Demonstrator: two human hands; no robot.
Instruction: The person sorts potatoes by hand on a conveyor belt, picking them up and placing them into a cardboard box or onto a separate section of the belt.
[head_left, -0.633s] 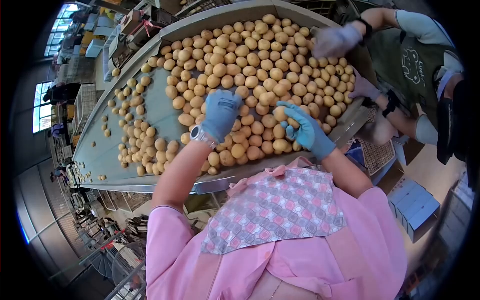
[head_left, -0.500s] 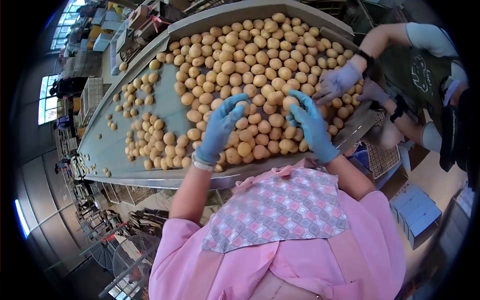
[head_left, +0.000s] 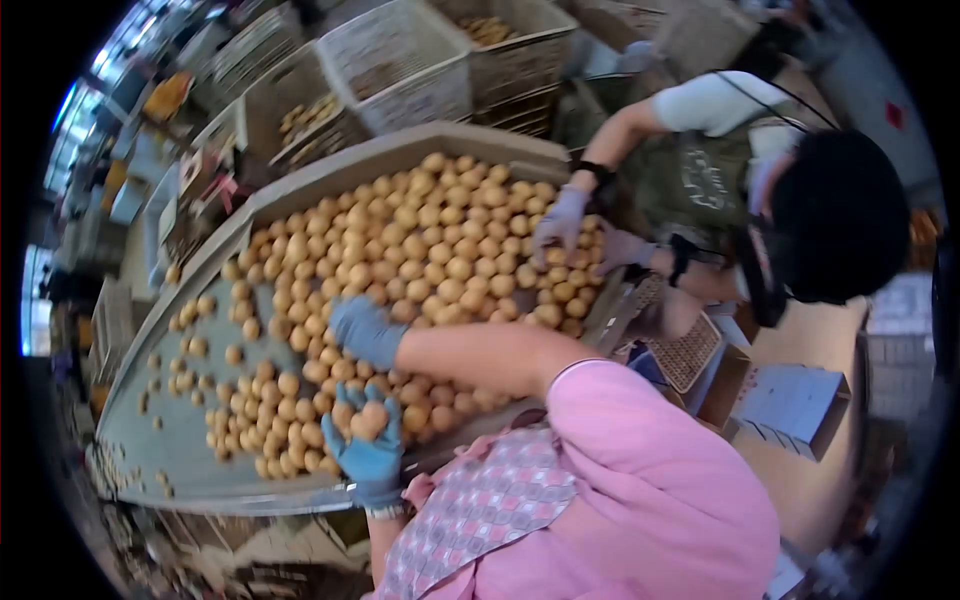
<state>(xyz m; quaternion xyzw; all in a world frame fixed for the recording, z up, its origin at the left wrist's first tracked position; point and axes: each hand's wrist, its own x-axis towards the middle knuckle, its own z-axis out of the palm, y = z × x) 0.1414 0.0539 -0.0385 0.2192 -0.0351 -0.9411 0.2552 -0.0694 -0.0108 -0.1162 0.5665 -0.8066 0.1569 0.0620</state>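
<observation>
A broad heap of round tan potatoes point(head_left: 430, 245) covers much of the sloping table. My left hand point(head_left: 368, 462), in a blue glove, is palm up at the table's near edge. Its fingers are curled around a potato point(head_left: 370, 420), with another against it. My right hand point(head_left: 367, 332), also gloved in blue, reaches leftward across my body over the heap. It is smeared by motion and its fingertips are hidden, so whether it grips a potato does not show.
Across the table's right end, a co-worker's gloved hand point(head_left: 562, 222) touches the potatoes. Plastic crates point(head_left: 400, 75), some holding produce, stand behind the table. Loose potatoes lie scattered along the green surface point(head_left: 215, 350) at left. Boxes point(head_left: 795, 405) sit at the right.
My view has swung to the right. My right hand has crossed to the left over the heap. My left hand has drawn back and turned palm up with potatoes in it.
</observation>
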